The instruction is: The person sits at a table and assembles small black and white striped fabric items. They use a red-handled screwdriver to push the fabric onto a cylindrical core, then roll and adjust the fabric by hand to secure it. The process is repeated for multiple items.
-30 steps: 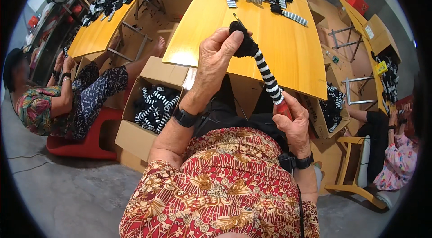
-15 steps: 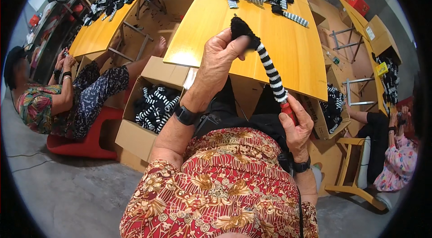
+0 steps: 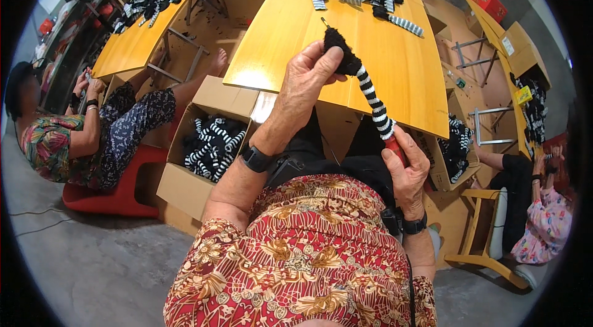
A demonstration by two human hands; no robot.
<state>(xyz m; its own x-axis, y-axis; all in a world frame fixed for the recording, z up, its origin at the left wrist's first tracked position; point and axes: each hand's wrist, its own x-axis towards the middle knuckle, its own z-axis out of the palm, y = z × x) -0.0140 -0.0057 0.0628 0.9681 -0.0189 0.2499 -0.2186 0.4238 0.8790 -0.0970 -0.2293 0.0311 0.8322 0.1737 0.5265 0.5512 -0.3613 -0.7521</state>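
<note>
Left hand [image 3: 301, 80]: fingers closed, pinching black end of knit [image 3: 369, 93]. Right hand [image 3: 409, 169]: fingers curled round red handle [image 3: 393, 146] at striped end. Knit before desk [image 3: 407, 74], long axis slanting, black end away-leftward.

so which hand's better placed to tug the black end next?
Likely the left hand: it pinches the black end near the thin tip; the right hand grips the red handle.
</note>
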